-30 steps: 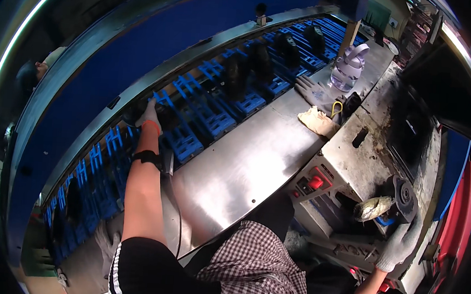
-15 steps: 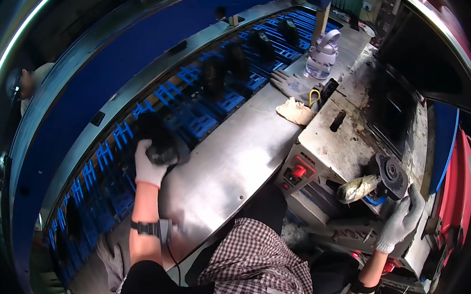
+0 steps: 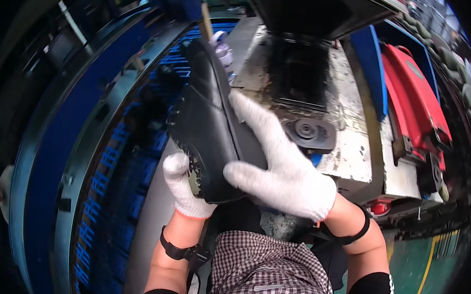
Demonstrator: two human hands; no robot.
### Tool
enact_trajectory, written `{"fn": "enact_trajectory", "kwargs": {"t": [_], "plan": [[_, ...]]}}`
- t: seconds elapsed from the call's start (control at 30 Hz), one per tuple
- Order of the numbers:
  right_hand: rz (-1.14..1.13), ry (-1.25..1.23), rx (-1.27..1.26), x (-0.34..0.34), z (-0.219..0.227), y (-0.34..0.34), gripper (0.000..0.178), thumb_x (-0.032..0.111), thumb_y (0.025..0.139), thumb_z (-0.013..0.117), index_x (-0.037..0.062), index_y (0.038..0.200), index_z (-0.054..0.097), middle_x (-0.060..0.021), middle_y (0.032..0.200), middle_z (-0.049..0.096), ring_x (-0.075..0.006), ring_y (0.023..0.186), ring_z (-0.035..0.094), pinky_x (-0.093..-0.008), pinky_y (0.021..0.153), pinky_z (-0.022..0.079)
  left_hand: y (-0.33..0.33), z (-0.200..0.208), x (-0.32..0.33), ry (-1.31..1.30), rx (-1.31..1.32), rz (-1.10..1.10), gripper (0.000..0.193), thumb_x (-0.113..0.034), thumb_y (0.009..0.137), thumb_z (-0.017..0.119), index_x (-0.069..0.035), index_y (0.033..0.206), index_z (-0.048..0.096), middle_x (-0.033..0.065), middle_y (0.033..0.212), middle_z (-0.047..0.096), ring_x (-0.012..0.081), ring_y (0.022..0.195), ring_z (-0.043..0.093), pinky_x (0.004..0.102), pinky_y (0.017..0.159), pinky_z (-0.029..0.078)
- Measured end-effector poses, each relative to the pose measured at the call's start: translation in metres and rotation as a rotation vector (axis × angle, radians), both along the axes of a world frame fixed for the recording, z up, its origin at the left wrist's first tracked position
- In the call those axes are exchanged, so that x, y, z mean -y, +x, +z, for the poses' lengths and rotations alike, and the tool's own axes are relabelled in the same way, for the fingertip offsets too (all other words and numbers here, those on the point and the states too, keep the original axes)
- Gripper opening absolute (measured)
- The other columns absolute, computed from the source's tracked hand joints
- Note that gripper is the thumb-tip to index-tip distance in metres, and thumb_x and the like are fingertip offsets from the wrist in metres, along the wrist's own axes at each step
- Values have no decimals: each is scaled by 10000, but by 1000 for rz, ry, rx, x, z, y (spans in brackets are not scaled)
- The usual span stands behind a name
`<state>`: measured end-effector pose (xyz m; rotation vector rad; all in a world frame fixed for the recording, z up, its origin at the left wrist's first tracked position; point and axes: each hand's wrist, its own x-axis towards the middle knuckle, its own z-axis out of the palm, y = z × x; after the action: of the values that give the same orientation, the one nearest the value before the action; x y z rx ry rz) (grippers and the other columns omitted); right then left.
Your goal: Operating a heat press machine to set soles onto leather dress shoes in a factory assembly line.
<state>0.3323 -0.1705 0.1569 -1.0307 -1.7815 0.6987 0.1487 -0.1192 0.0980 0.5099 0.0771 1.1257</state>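
Observation:
A black leather shoe upper (image 3: 209,129) is held up in front of me, tilted, with its narrow end pointing away. Along its left edge runs a ragged rim with a greenish patch near the bottom. My left hand (image 3: 186,190), in a white knit glove, is closed on the near left part; its thumb shows and the other fingers are hidden behind the upper. On the right side, my gloved right hand (image 3: 285,175) clasps it, thumb across the near part and fingers along the side.
Past my right hand a dark rounded pad (image 3: 310,133) sits on the worn machine top (image 3: 344,149). A raised black lid (image 3: 321,11) hangs beyond. Blue conveyor slats (image 3: 98,192) run along the left. Farther off are a purple bottle (image 3: 223,50) and red covers (image 3: 413,99).
The left hand has lifted the black upper off the conveyor side and brought it in front of me. My right hand has left the machine and taken hold too. The view has turned right.

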Motion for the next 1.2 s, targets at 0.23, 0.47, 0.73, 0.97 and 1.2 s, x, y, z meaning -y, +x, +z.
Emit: {"fn": "enact_trajectory", "kwargs": {"t": [0.23, 0.47, 0.73, 0.97, 1.2], "plan": [[-253, -94, -676, -47, 1, 89, 578, 219, 898, 688, -50, 1402, 602, -129, 1182, 702, -150, 1058, 649, -286, 980, 510, 70, 29, -59, 289, -614, 164, 696, -371, 1083, 536, 3, 1612, 281, 232, 1578, 463, 337, 1457, 463, 457, 1247, 319], [-810, -87, 264, -161, -25, 152, 644, 409, 840, 714, 25, 1355, 674, -246, 1404, 574, -409, 1279, 587, -436, 1081, 502, 60, 78, -67, 738, -792, 619, 845, -306, 1023, 599, 23, 1663, 157, 267, 1657, 350, 344, 1568, 307, 459, 1288, 160], [-711, -224, 711, -183, -32, 152, 616, 490, 838, 661, 24, 1234, 731, -203, 1386, 563, -427, 1256, 562, -478, 1049, 526, 113, 155, -100, 1265, -823, 1038, 821, -319, 993, 677, 27, 1622, 277, 276, 1592, 423, 354, 1514, 393, 440, 1255, 277], [-620, -157, 689, -161, -35, 157, 741, 613, 891, 614, 61, 1383, 657, -210, 1448, 544, -418, 1334, 534, -473, 1069, 510, 203, 261, -155, 1631, -1352, 1058, 624, -387, 972, 643, -25, 1469, 537, 222, 1423, 585, 396, 1284, 567, 466, 1146, 413], [-463, -199, 701, -69, 1, 172, 656, 552, 970, 561, 98, 1442, 596, -228, 1406, 576, -427, 1202, 635, -478, 1071, 499, 244, 296, -150, 1731, -1618, 979, 429, -416, 1004, 579, -53, 1196, 701, 188, 1239, 703, 358, 1184, 658, 427, 1010, 502]]}}
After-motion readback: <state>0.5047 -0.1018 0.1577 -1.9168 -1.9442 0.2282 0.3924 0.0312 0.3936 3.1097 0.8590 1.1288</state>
